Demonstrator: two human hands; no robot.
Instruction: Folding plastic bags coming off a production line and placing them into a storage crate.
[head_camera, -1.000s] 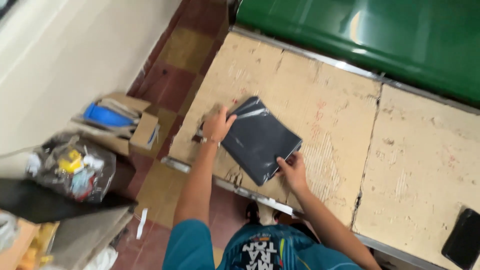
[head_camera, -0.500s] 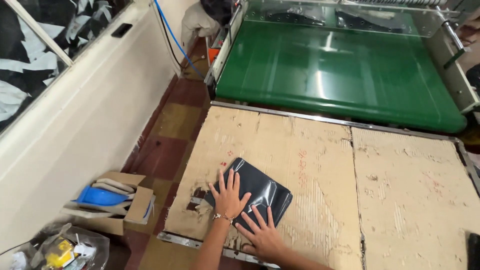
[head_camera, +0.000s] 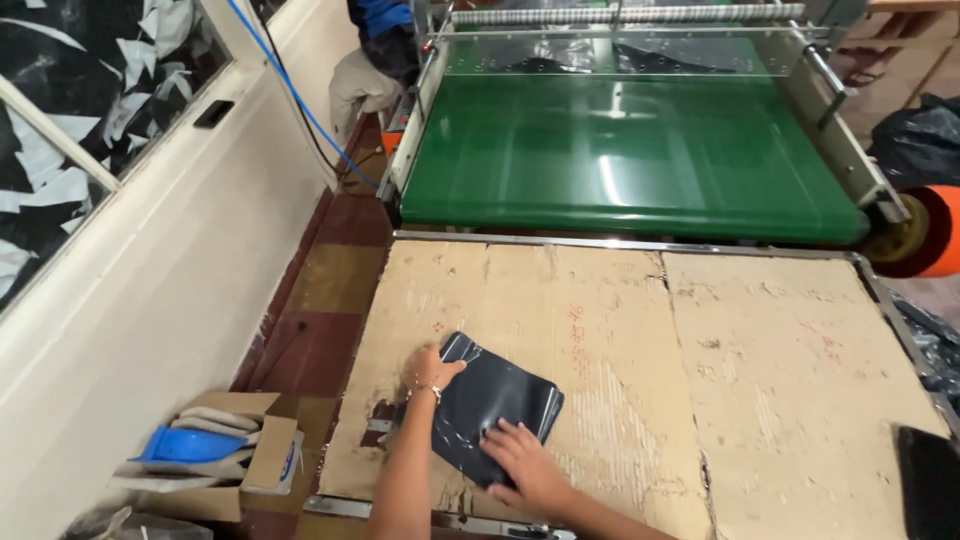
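Already laid flat near the front-left corner of the cardboard-covered bench (head_camera: 620, 330): dark plastic pouch (head_camera: 497, 405), pinned by left hand (head_camera: 432, 368) at its upper-left edge and right hand (head_camera: 527, 463), fingers (head_camera: 492, 434) spread flat, gripping nothing; green conveyor belt (head_camera: 620, 150) beyond, bare.

A cream wall (head_camera: 150, 290) runs from nine to eleven o'clock; red-brown tiled floor (head_camera: 330, 300) beneath; a green conveyor belt (head_camera: 620, 160) stands at twelve o'clock.
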